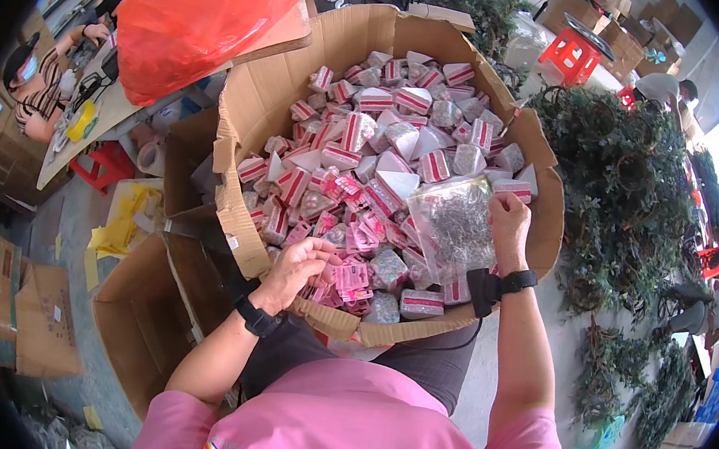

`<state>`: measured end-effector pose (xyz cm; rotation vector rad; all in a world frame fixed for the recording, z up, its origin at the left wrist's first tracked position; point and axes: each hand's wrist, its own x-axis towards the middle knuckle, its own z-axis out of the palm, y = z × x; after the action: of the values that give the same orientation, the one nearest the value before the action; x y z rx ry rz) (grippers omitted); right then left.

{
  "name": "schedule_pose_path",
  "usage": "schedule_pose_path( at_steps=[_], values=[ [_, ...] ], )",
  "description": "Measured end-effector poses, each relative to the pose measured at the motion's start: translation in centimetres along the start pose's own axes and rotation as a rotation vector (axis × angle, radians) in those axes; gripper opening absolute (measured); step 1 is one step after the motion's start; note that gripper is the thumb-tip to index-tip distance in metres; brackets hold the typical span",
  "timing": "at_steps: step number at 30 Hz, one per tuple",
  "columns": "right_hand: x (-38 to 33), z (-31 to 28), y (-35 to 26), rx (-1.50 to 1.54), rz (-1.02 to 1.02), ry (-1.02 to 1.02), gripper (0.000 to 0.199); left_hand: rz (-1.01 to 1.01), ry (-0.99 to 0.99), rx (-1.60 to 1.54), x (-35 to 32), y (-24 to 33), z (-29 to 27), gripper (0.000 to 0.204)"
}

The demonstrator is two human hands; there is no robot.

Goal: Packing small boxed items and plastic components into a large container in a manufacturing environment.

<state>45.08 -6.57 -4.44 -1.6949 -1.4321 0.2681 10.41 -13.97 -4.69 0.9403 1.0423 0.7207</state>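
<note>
In the head view, the near wall of the big cardboard box (342, 324) is partly covered by the person's body in a pink shirt, and the lower corner of the box is hidden there. The dark rim of the lens cuts off the edges of the room, so the people at the table left of the box are seen only in part. The small packets (383, 154) inside the box are too small to read clearly; they look like white wedge-shaped pieces with red and white striped bands, and the ones near the front wall are pinker.

The right hand (509, 229) is closed around the top corner of a clear plastic bag (454, 220), pinching it between fingers and thumb. The bag hangs over the right half of the box, above the packets. It is transparent and wrinkled, and it seems to hold thin silver-grey pieces, perhaps wire, but this is not clear.

The left hand (300, 266) is over the front left part of the box, the fingers curled loosely and reaching down to the pink packets (353, 277). I cannot tell whether it really holds one.

A red plastic bag (202, 18) lies beyond the box on the left, and green wreaths (628, 188) are piled to the right of the box.
</note>
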Motion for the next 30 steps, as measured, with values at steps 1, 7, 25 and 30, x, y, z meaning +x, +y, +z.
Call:
schedule_pose_path(
  at_steps=[1, 7, 25, 30],
  values=[
    [0.0, -0.3, -0.4, 0.217, 0.204, -0.035, 0.011, 0.000, 0.008, 0.012, -0.1, -0.1, -0.1, 0.030],
    [-0.5, -0.7, -0.2, 0.669, 0.546, -0.086, 0.007, -0.005, 0.010, 0.011, -0.1, 0.2, 0.3, 0.030],
    [-0.3, -0.5, 1.1, -0.066, 0.143, -0.116, 0.020, -0.015, 0.024, 0.031, 0.0, -0.9, 0.8, 0.025],
    [-0.4, -0.3, 0.8, 0.015, 0.134, -0.085, 0.020, 0.008, 0.006, 0.043, 0.1, -1.2, 0.7, 0.024]
  ],
)
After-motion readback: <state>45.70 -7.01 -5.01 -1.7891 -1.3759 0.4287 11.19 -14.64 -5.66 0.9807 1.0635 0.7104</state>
